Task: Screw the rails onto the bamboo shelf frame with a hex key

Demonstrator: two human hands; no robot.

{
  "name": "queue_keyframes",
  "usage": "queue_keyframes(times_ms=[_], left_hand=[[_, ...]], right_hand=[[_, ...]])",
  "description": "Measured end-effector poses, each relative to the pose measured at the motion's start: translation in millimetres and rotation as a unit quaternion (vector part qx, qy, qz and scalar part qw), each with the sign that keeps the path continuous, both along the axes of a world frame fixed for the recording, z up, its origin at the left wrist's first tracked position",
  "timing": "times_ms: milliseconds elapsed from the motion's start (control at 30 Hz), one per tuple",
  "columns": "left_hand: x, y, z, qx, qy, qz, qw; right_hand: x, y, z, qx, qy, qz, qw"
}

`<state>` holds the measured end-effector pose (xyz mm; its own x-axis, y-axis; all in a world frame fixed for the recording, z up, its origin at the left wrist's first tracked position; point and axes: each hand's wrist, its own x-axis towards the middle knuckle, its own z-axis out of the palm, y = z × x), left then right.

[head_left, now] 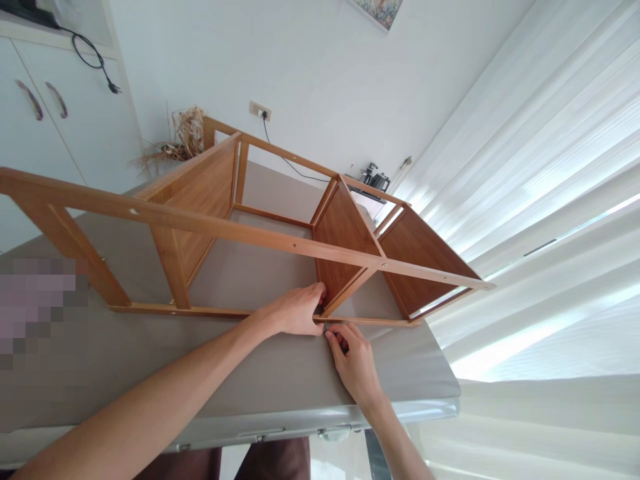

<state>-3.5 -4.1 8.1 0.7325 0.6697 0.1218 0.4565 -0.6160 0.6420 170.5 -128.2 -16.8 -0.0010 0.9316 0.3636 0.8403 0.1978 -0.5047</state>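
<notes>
Through the head camera, taking twelve o'clock as straight ahead, I have a wooden shelf unit (250, 235) lying on its side across the grey-covered table (280, 381), its long frame running from about nine o'clock to four. At six o'clock, my left hand (299, 311) is curled over the lower rail (215, 311), thumb on the near side and fingers inside, beside the bottom corner of the middle shelf panel (340, 220). Just beside it, toward five, my right hand (354, 357) has thumb and forefinger pinched on a small dark piece (326, 327) against that rail; it is too small for me to name.

I judge the unit stiff along each rail and fairly light for its length, being mostly open frame, though awkward to turn and possibly able to twist at its joints. The finish looks smooth, so I'd want fingers wrapped rather than flat. The rails beside a shelf joint seem the best hold; I'd spare the broad panels, which look thinner. The dark piece would need a fingertip pinch and could slip easily.
</notes>
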Motion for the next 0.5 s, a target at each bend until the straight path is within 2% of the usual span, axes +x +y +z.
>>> queue_keyframes(times_ms=[500], left_hand=[[1.9, 4.2, -8.8, -0.011, -0.011, 0.010, 1.000]], right_hand=[[1.5, -2.9, 2.0, -0.018, -0.036, 0.016, 0.999]])
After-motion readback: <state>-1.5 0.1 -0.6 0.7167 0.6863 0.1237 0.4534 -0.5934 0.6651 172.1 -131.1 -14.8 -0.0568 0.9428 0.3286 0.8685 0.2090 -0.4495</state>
